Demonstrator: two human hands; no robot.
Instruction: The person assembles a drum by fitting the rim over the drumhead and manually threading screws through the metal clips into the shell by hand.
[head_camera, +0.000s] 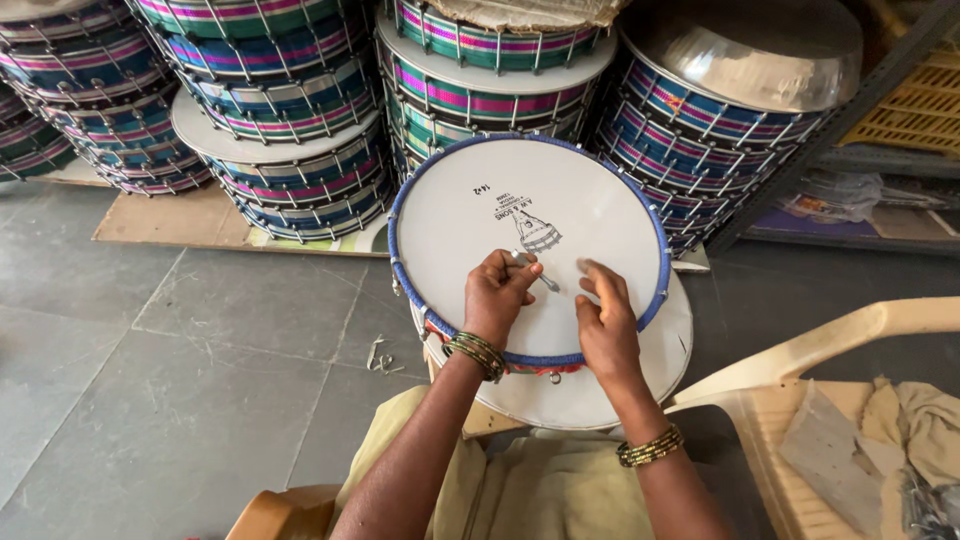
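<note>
A round drum with a white skin and a blue hoop (420, 180) rests tilted on my lap, over a second white drum head (650, 370). My left hand (497, 295) lies on the skin and pinches a small metal hook or bolt (535, 272) between thumb and fingers. My right hand (603, 320) hovers just to its right, fingers curled and blurred, touching the skin; whether it holds anything cannot be made out. Both wrists wear bangles.
Stacks of striped drums (290, 130) with metal rods stand behind on cardboard (170, 220). A shiny metal bowl (750, 50) tops the right stack. A beige plastic chair (800, 360) with cloth and paper stands at right. Small scraps (378, 355) lie on the grey tile floor.
</note>
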